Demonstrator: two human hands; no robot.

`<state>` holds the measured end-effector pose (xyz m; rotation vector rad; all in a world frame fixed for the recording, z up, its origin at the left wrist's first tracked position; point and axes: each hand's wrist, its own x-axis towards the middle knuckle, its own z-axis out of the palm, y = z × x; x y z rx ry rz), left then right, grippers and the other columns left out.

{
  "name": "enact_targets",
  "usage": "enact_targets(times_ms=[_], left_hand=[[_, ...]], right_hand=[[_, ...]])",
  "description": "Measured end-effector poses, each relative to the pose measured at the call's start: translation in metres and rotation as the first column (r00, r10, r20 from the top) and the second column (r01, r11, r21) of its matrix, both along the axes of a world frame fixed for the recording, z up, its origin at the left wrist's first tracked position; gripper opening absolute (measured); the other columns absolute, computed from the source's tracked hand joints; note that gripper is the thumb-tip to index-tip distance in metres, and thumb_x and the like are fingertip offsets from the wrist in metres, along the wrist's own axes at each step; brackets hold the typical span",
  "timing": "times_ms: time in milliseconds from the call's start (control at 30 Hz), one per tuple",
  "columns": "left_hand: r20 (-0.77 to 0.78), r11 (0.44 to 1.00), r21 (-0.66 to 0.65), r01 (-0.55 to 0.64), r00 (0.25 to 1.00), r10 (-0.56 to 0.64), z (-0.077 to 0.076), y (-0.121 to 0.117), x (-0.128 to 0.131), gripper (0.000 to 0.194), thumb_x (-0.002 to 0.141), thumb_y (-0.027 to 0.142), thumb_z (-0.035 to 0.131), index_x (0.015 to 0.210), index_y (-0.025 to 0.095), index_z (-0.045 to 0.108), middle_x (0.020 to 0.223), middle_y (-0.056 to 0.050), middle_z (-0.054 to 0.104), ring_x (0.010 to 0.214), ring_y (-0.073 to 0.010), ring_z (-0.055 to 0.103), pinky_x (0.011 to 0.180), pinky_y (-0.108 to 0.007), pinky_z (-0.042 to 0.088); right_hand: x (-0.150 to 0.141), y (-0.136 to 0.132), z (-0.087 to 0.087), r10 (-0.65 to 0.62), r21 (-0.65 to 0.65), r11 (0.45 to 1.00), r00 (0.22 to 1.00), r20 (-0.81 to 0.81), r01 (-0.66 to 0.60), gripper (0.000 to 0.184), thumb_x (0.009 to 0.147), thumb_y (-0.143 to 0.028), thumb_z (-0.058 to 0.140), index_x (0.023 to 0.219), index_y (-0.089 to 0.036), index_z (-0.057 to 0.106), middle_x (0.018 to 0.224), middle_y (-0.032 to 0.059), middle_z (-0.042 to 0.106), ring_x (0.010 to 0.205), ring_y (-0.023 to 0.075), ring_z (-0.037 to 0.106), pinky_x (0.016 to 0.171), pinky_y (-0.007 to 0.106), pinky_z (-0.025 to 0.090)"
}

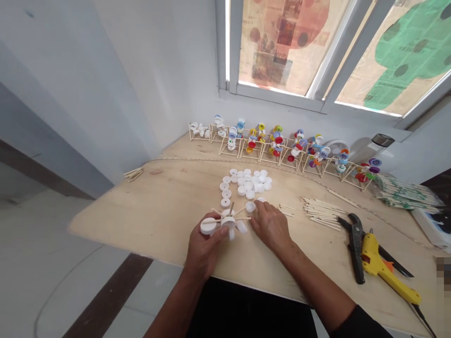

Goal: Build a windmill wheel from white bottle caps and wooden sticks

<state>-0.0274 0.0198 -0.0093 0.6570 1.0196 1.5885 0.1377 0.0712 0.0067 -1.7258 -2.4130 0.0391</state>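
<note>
A small wheel of white bottle caps on wooden sticks [228,220] rests on the plywood tabletop [148,211]. My left hand [204,246] grips it from below, fingers closed near a white cap at its left end. My right hand [269,225] is closed on a stick spoke at the wheel's right side, next to a white cap [250,206]. Just beyond lies a pile of loose white caps [246,182].
A row of finished stick-and-cap wheels [282,143] in several colours stands along the wall under the window. Loose sticks [322,211] lie to the right. Black pliers [355,244] and a yellow glue gun [384,270] lie farther right. A few sticks [133,173] sit at the left edge.
</note>
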Motion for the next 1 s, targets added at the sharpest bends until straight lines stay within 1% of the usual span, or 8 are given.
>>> enact_targets(times_ms=[100, 267, 367, 500, 600, 733, 867, 1000], left_hand=[[0.011, 1.0, 0.0, 0.009, 1.0, -0.009, 0.0, -0.001, 0.0, 0.037, 0.054, 0.029, 0.081, 0.082, 0.017, 0.06, 0.072, 0.001, 0.059, 0.067, -0.0139, 0.054, 0.061, -0.024, 0.041], [0.034, 1.0, 0.023, 0.007, 0.999, -0.008, 0.002, 0.0, 0.004, 0.035, 0.056, 0.027, 0.081, 0.083, 0.017, 0.061, 0.071, 0.002, 0.059, 0.066, -0.0119, 0.053, 0.063, -0.023, 0.041], [0.03, 0.999, 0.025, 0.035, 0.999, -0.035, 0.002, 0.002, 0.008, 0.035, 0.056, 0.027, 0.08, 0.083, 0.017, 0.061, 0.072, 0.002, 0.06, 0.066, -0.0125, 0.054, 0.063, -0.024, 0.041], [0.05, 0.995, 0.005, 0.095, 0.994, -0.095, -0.001, 0.003, 0.018, 0.035, 0.055, 0.027, 0.081, 0.082, 0.017, 0.06, 0.066, 0.003, 0.057, 0.063, -0.0119, 0.051, 0.061, -0.023, 0.039], [0.054, 0.99, 0.0, 0.14, 0.989, -0.14, -0.003, 0.003, 0.028, 0.034, 0.055, 0.027, 0.081, 0.081, 0.017, 0.061, 0.069, 0.002, 0.056, 0.063, -0.0118, 0.051, 0.06, -0.023, 0.039], [0.051, 0.982, -0.006, 0.19, 0.981, -0.189, -0.005, 0.002, 0.036, 0.033, 0.054, 0.026, 0.081, 0.08, 0.017, 0.062, 0.073, 0.001, 0.058, 0.066, -0.0125, 0.052, 0.062, -0.023, 0.04], [0.043, 0.981, -0.031, 0.194, 0.98, -0.192, -0.006, 0.001, 0.038, 0.034, 0.054, 0.025, 0.081, 0.081, 0.016, 0.062, 0.071, 0.001, 0.059, 0.065, -0.0126, 0.052, 0.062, -0.023, 0.04], [0.037, 0.979, -0.036, 0.2, 0.979, -0.198, -0.008, 0.001, 0.036, 0.033, 0.056, 0.024, 0.081, 0.082, 0.015, 0.062, 0.071, 0.001, 0.059, 0.066, -0.0126, 0.052, 0.063, -0.023, 0.04]], right_hand=[[-0.009, 0.01, -0.001, -0.016, -0.026, 1.0, 1.0, -0.006, 0.016, 0.028, 0.088, -0.033, 0.048, 0.113, -0.021, 0.051, 0.099, 0.0102, 0.065, 0.085, 0.0247, 0.062, 0.068, 0.033, 0.042], [-0.008, 0.017, -0.003, -0.029, -0.084, 0.996, 0.997, -0.074, 0.022, 0.02, 0.084, -0.033, 0.052, 0.098, -0.02, 0.058, 0.09, 0.0096, 0.067, 0.076, 0.0247, 0.063, 0.062, 0.031, 0.041], [0.01, 0.012, 0.0, -0.034, -0.112, 0.994, 0.986, -0.166, 0.015, 0.016, 0.081, -0.031, 0.055, 0.093, -0.021, 0.059, 0.086, 0.0062, 0.067, 0.076, 0.0217, 0.063, 0.062, 0.029, 0.041], [0.047, -0.004, 0.01, -0.048, -0.133, 0.991, 0.947, -0.317, 0.006, 0.021, 0.086, -0.033, 0.049, 0.1, -0.021, 0.059, 0.091, 0.0034, 0.067, 0.078, 0.0166, 0.062, 0.067, 0.028, 0.046], [0.068, -0.02, 0.02, -0.015, -0.124, 0.991, 0.883, -0.469, -0.049, 0.028, 0.089, -0.035, 0.047, 0.11, -0.021, 0.058, 0.108, 0.0055, 0.065, 0.086, 0.0156, 0.061, 0.076, 0.03, 0.049], [0.077, -0.033, 0.028, 0.047, -0.13, 0.974, 0.725, -0.687, -0.186, 0.033, 0.087, -0.036, 0.053, 0.117, -0.024, 0.059, 0.115, 0.0062, 0.064, 0.096, 0.0187, 0.059, 0.088, 0.038, 0.046], [0.074, -0.034, 0.029, 0.033, -0.204, 0.942, 0.676, -0.736, -0.268, 0.033, 0.087, -0.035, 0.055, 0.118, -0.025, 0.059, 0.116, 0.006, 0.063, 0.105, 0.0198, 0.057, 0.095, 0.04, 0.043], [0.07, -0.032, 0.027, 0.038, -0.225, 0.926, 0.668, -0.743, -0.303, 0.033, 0.087, -0.033, 0.055, 0.12, -0.025, 0.058, 0.12, 0.006, 0.061, 0.111, 0.0196, 0.055, 0.098, 0.041, 0.04]])
